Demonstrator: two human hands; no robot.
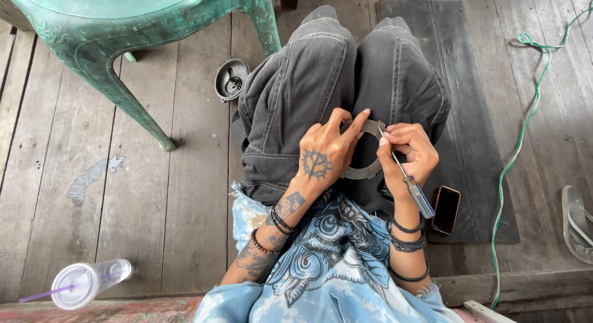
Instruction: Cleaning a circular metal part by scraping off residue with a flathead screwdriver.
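Person sits on wooden floor point(173, 224), knees up in grey trousers point(309, 94). Left hand point(321, 159) holds a flat metal ring part point(364, 171) over the lap, between the knees; fingers curl round its left edge, thumb and index pinching the upper rim. Right hand point(411, 153) grips a small screwdriver point(401, 171), clear handle pointing back toward the wrist, fingers pressed together round the shaft in a pencil hold. Tip sits at the ring's upper right rim; exact contact point too small to tell.

Judgement on doing it well: keep the ring braced against the thigh so it does not twist, keep the tip square to whatever it bears on, press lightly and turn from the fingertips. A slip would send the tip toward the left index finger just beside it.

Around: dark phone point(446, 209) on a black mat point(469, 113) just right of the right hand, round metal cover point(231, 80) on the floor near the left knee, green plastic chair point(136, 39), clear lidded cup with purple straw point(86, 283), green cord point(519, 144), sandal point(577, 224) at right edge.
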